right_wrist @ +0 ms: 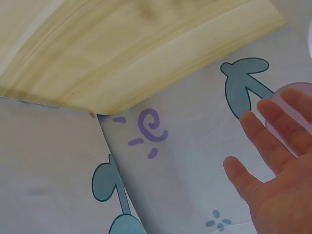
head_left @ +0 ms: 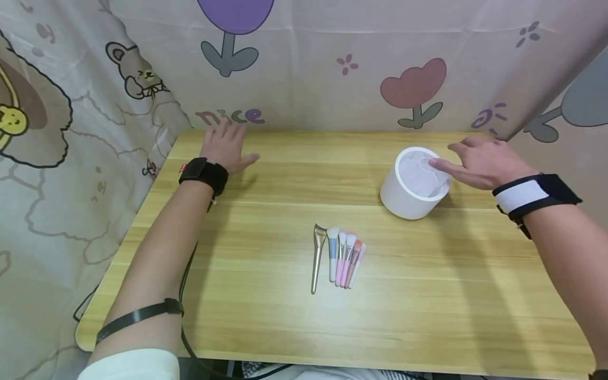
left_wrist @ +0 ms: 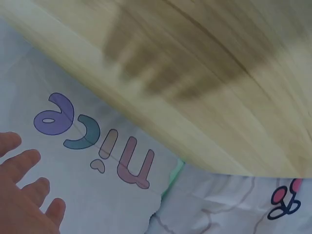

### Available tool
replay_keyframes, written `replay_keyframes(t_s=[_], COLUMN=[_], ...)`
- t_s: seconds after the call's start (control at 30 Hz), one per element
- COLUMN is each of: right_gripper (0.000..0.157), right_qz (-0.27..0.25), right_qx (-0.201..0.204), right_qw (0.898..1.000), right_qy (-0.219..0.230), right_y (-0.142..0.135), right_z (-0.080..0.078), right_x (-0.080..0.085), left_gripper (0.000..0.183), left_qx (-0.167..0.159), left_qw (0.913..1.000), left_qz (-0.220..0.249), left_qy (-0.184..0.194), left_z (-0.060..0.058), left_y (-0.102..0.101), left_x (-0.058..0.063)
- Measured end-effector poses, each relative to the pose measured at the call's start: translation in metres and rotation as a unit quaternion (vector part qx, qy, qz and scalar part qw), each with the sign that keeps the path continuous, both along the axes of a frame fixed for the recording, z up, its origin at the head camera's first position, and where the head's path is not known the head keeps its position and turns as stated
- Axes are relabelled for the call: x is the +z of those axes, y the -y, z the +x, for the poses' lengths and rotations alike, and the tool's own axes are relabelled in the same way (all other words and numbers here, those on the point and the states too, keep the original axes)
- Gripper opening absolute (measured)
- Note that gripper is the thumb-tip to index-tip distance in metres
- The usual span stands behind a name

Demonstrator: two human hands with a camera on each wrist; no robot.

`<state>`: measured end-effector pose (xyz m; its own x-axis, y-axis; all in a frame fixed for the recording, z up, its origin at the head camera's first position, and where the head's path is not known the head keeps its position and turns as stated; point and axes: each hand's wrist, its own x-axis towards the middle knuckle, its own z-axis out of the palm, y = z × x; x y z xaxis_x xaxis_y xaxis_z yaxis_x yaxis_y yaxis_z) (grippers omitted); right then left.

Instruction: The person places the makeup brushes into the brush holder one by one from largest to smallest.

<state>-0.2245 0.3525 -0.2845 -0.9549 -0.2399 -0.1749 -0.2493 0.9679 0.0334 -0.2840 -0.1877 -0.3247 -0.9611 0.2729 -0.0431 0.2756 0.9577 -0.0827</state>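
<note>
My left hand (head_left: 225,146) is held over the far left of the wooden table, fingers spread and holding nothing; its fingers (left_wrist: 22,163) also show in the left wrist view. On the far right, my right hand (head_left: 484,162) reaches beside a white round holder (head_left: 404,195) with inner dividers. Its thumb overlaps the holder's rim in the head view, and its fingers (right_wrist: 265,141) are extended in the right wrist view. Several makeup brushes with pink and blue handles (head_left: 345,258) lie side by side mid-table. Left of them lies a gold-handled fan brush (head_left: 317,258).
A printed white curtain (head_left: 304,79) hangs along the table's back edge and both sides. The wooden table (head_left: 266,316) spans the view. A black cable (head_left: 187,274) runs beside the left forearm and past the table's front edge.
</note>
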Motion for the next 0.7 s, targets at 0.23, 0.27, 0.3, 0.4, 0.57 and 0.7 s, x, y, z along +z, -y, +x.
replay_keyframes(t_s=[0.23, 0.27, 0.3, 0.4, 0.57, 0.7], right_gripper=[0.086, 0.086, 0.086, 0.087, 0.086, 0.086], right_qz=[-0.018, -0.019, -0.019, -0.027, -0.048, -0.069], right_qx=[-0.002, -0.004, -0.004, -0.011, -0.02, -0.029], right_qw=[1.0, 1.0, 1.0, 0.999, 0.998, 0.996], right_qy=[0.008, 0.009, 0.011, 0.022, 0.036, 0.043], right_y=[0.0, 0.0, 0.0, 0.0, -0.002, -0.003], right_z=[0.001, 0.001, 0.0, 0.0, 0.001, 0.002], right_x=[-0.007, -0.008, -0.009, -0.011, -0.014, -0.017], left_gripper=[0.084, 0.084, 0.084, 0.083, 0.08, 0.076], left_qx=[-0.012, -0.013, -0.014, -0.014, -0.017, -0.022], left_qw=[0.9999, 0.9999, 0.9999, 0.9998, 0.9994, 0.999], left_qz=[0.006, 0.006, 0.006, 0.012, 0.029, 0.039], left_qy=[0.001, 0.002, 0.003, 0.004, 0.002, 0.005], left_z=[0.001, 0.002, 0.001, 0.001, 0.003, 0.006], left_y=[-0.006, -0.007, -0.008, -0.008, -0.011, -0.015], left_x=[-0.006, -0.007, -0.008, -0.012, -0.018, -0.024])
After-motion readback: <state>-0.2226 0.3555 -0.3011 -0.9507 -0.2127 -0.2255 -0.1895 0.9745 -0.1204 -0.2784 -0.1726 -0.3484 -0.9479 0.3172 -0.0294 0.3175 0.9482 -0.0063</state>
